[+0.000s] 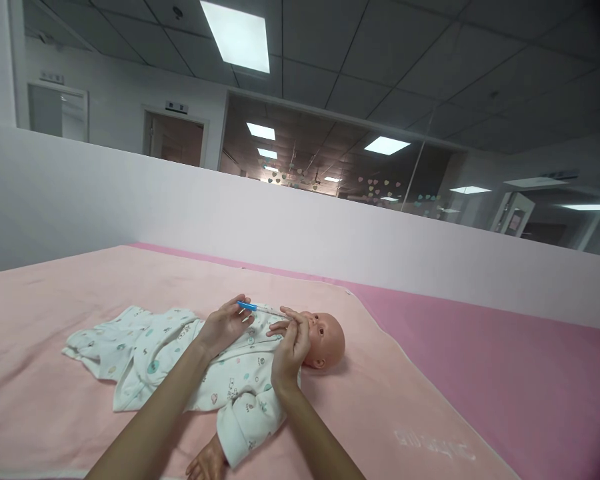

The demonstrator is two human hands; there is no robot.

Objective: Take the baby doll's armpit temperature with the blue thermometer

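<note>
A baby doll (pixel 325 337) in a white patterned sleepsuit (pixel 180 360) lies on its back on a pale pink blanket (pixel 55 413), head to the right. My left hand (pixel 225 325) pinches the blue end of a thin thermometer (pixel 260 309) above the doll's chest. My right hand (pixel 293 340) is over the doll's neck and chin, its fingers pinching the thermometer's other end close to the doll's face. The doll's bare hand (pixel 207 462) shows at the bottom edge.
The blanket lies on a darker pink surface (pixel 505 373) that extends to the right. A white partition wall (pixel 280 227) runs along the far edge. Beyond it are office rooms with glass walls and ceiling lights.
</note>
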